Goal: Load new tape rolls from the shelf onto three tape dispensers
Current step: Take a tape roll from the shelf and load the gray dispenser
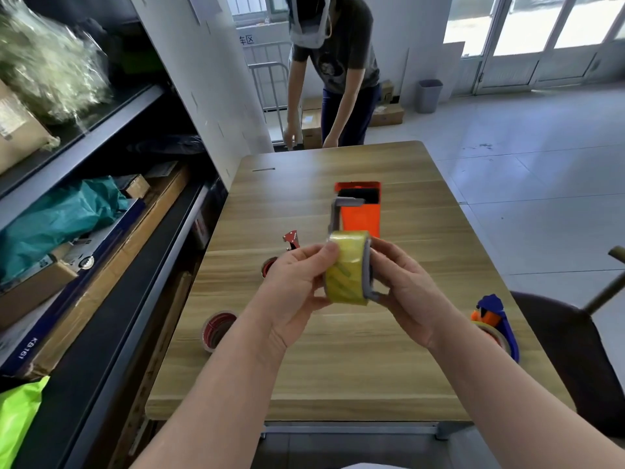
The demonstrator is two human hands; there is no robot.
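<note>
Both forearms reach in from the bottom edge and meet above the middle of the bench (pixel 338 377), hands held off the surface. Your L hand (pixel 294 292) is palm-in, thumb pressed on the upper face of the yellow tape roll (pixel 346 272), fingers curled under its lower edge, so it's pinching the roll. Your R hand (pixel 406 292) comes from the opp. side, wrapped round the grey dispenser (pixel 335 214) that the roll sits against; its fingertips are hidden behind roll and frame, so the exact hold is hard to read. Grey frame shows as a strip along the roll's R edge and an arm sticking up above it.

Near L on the bench: a roll w/ red core (pixel 216 328), lying flat. Near R edge: a blue dispenser (pixel 504 326) w/ orange parts, tape on it, partly cut by your R wrist. Past your L hand: a red dispenser (pixel 291 240), its lower part hidden by your fingers. Behind the roll stands an orange box (pixel 362 214), top open. Shelf (pixel 101 333) runs along the L, packed w/ cartons and bags; contents blurred. At the far end a second person (pixel 338 79) leans over, hands at the bench edge.
</note>
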